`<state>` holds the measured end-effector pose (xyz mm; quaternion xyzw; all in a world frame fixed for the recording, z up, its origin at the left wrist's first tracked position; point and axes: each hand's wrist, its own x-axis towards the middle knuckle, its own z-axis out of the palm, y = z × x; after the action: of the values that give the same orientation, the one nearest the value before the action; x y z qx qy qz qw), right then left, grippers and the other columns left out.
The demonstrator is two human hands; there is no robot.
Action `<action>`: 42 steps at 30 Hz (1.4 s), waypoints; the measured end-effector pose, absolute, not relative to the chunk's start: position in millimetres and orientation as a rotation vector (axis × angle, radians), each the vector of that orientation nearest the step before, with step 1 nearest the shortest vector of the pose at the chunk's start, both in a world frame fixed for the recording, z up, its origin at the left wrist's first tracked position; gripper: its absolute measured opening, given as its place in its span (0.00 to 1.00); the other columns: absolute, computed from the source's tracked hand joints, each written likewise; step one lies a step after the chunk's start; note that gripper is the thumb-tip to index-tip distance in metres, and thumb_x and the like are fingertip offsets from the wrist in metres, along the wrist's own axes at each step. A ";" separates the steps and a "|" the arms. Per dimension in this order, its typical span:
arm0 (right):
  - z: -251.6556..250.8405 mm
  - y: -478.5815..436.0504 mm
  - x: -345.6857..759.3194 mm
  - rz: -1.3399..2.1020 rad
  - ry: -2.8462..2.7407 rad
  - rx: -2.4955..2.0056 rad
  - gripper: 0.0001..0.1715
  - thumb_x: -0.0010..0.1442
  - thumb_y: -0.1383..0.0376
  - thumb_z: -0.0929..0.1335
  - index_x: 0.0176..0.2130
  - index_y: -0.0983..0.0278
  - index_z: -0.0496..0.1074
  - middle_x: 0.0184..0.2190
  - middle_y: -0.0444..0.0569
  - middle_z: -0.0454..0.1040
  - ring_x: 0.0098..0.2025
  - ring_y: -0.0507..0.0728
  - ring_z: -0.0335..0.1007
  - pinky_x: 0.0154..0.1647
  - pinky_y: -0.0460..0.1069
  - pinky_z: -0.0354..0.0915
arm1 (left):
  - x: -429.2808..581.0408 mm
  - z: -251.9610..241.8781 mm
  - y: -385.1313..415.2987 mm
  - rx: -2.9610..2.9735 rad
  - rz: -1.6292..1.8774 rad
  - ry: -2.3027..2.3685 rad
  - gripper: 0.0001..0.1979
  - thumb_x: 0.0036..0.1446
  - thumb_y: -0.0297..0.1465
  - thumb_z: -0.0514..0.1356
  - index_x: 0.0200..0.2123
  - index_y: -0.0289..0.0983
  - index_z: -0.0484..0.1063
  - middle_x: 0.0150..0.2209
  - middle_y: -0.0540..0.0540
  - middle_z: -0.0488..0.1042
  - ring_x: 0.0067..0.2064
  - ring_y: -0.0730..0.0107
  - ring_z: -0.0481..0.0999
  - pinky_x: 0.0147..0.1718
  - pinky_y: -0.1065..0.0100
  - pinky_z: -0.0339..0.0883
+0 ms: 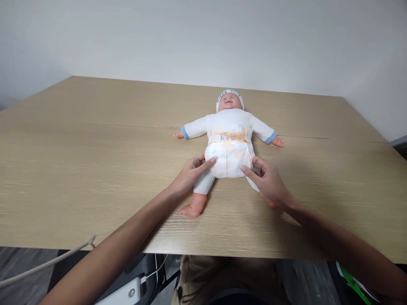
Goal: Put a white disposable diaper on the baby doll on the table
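A baby doll (229, 120) lies on its back on the wooden table, head toward the wall and arms spread. It wears a white outfit with blue cuffs and a white cap with lettering. Around its hips is a white diaper (227, 159), fastened in front under an orange printed waistband. My left hand (193, 171) pinches the diaper's edge at the leg on the left, thumb on top. At the opposite leg edge, my right hand (265, 176) grips the diaper the same way. The doll's foot on the right is partly hidden behind my right hand.
The wooden table (95, 169) reaches back to a pale wall (203, 42). A whitish cable (47, 264) hangs at the front left edge. Below the edge are a white power bank (122, 294) with a plugged cord and a green-edged object (354, 281).
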<state>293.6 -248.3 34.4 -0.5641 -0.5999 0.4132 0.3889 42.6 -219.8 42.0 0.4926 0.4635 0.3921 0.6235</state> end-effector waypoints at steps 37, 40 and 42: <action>33.2 -90.0 316.2 0.891 -1.837 -1.013 0.38 0.61 0.29 0.74 0.38 0.59 0.70 0.32 0.42 0.67 0.34 0.54 0.61 0.35 0.50 0.61 | 38.0 44.1 -83.2 1.889 0.956 0.963 0.23 0.68 0.55 0.63 0.38 0.40 0.68 0.37 0.49 0.69 0.37 0.68 0.68 0.37 0.66 0.64; 30.7 -95.1 315.0 0.699 -1.823 -1.059 0.33 0.67 0.32 0.71 0.42 0.58 0.71 0.34 0.44 0.71 0.35 0.56 0.65 0.38 0.52 0.65 | 38.2 40.1 -82.6 1.901 1.044 1.071 0.21 0.70 0.53 0.62 0.40 0.40 0.67 0.36 0.49 0.71 0.37 0.68 0.70 0.38 0.66 0.66; 29.7 -99.4 322.3 0.429 -1.856 -1.085 0.27 0.74 0.38 0.67 0.46 0.58 0.74 0.41 0.49 0.77 0.42 0.60 0.71 0.48 0.56 0.69 | 32.7 38.9 -81.4 1.995 1.135 1.199 0.19 0.73 0.50 0.58 0.42 0.40 0.68 0.41 0.45 0.76 0.42 0.63 0.74 0.46 0.62 0.70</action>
<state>322.3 -99.4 29.7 -0.4403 -0.7529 0.1740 0.4572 32.7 -81.4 38.9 0.7412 0.4455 0.4217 0.2726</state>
